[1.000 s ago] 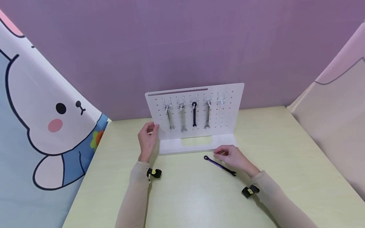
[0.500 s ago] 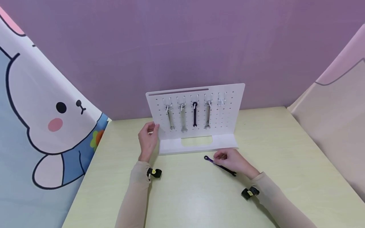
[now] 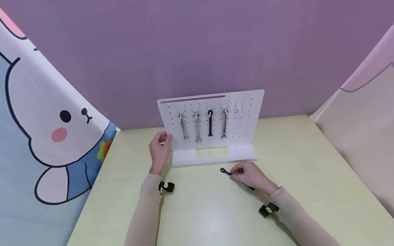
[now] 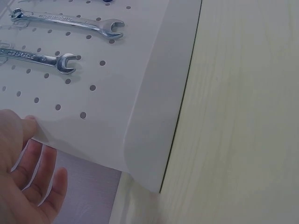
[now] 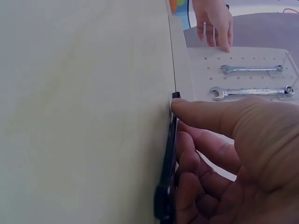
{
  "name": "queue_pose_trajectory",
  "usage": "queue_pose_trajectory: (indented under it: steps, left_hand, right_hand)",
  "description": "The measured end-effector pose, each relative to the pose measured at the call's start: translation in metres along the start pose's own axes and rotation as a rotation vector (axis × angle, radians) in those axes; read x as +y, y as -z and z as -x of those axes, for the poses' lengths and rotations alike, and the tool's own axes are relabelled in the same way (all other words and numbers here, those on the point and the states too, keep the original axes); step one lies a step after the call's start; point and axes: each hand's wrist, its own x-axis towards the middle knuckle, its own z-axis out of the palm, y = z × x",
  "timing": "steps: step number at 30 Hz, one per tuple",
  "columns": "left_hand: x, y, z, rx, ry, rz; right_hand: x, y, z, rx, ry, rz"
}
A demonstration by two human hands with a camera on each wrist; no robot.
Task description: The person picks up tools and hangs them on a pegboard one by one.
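Observation:
My right hand (image 3: 250, 175) pinches a dark combination wrench (image 3: 225, 172) close over the table, thumb on one side and curled fingers on the other. Its ring end pokes out toward the board; the hand covers much of the shank. In the right wrist view the dark wrench (image 5: 167, 163) runs along the fingers. My left hand (image 3: 159, 150) grips the left edge of a white pegboard stand (image 3: 246, 130), the thumb on its front face. Several wrenches hang there from hooks: a dark wrench (image 3: 210, 124) in the middle, silver ones such as this wrench (image 3: 224, 126) beside it.
A bare wire hook (image 3: 239, 109) sits at the right of the row. The stand's flat base (image 3: 184, 159) rests on the pale wooden table (image 3: 197, 208). Behind rises a purple cloth backdrop (image 3: 197, 51); a rabbit-print cloth (image 3: 40, 136) hangs at the left.
My right hand has lowered from above the loose dark wrench and now pinches its shank. The left hand stays at the board's edge.

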Motion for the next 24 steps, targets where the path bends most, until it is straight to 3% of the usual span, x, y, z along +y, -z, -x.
queue_pose_trajectory:
  steps: [24]
  left_hand:
    - [-0.0008, -0.0008, -0.0006, -0.002, 0.011, -0.003]
  right_hand:
    - [-0.0049, -0.0048, 0.0023, 0.035, -0.066, 0.035]
